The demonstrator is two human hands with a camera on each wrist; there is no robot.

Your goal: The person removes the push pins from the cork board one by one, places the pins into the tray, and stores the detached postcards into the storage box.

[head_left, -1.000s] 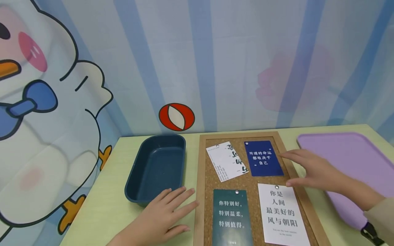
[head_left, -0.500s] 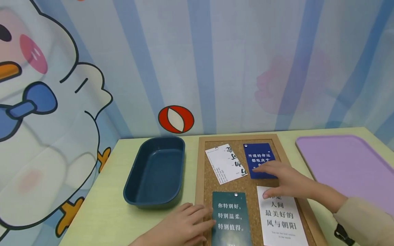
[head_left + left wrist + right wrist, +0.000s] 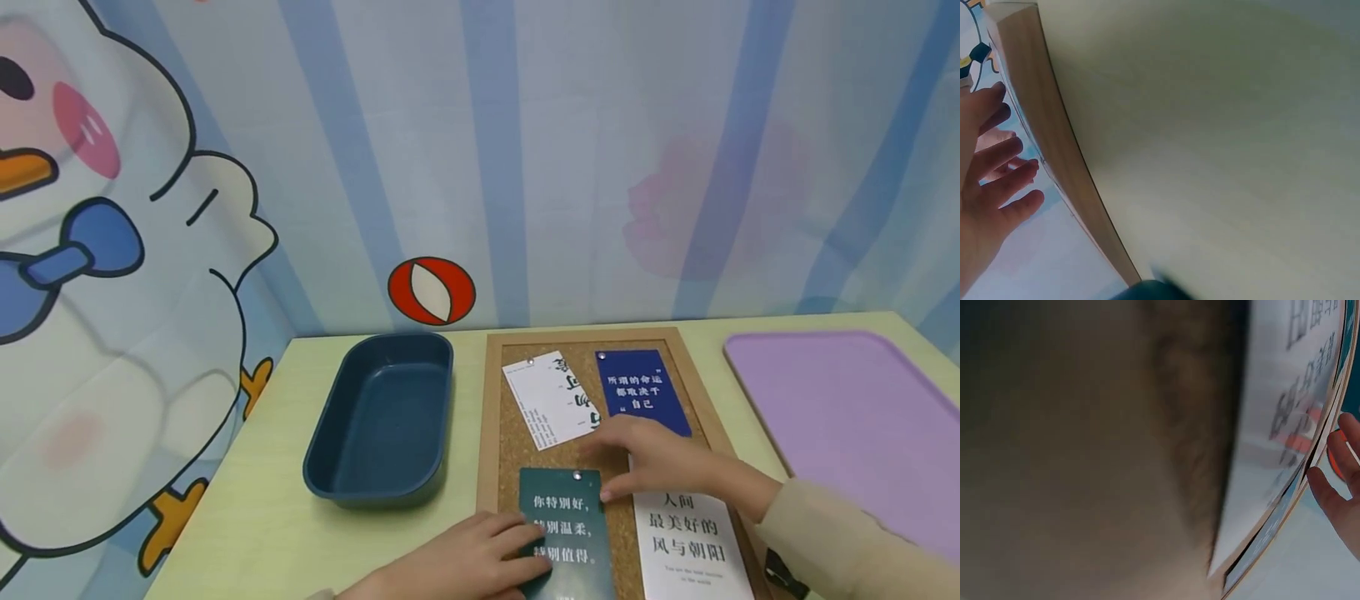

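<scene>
A dark green card point(image 3: 573, 521) with white lettering lies on a cork board point(image 3: 517, 458), held by a silver thumbtack point(image 3: 577, 476) at its top. My left hand point(image 3: 468, 558) reaches over the board's left edge, fingertips overlapping the card's left side. Its fingers point(image 3: 1007, 181) are spread in the left wrist view. From the right, my right hand point(image 3: 663, 458) spans the cork, thumb tip at the card's upper right corner and fingers held apart from it. Beneath that hand is a white card point(image 3: 690, 542), its top covered. The right wrist view shows this hand's thumb and fingers point(image 3: 1341, 453) parted.
Another white card point(image 3: 551, 404), tilted, and a dark blue card point(image 3: 641, 379) are tacked along the board's upper part. A deep blue tub point(image 3: 378, 492) stands left of the board, and a purple tray point(image 3: 855, 417) lies to the right. A striped cloth backdrop point(image 3: 570, 167) closes off the table's back.
My right hand has moved left from the board's right edge, past the blue card, to the green card's top corner. The left hand has come right from beside the tub onto the green card's side.
</scene>
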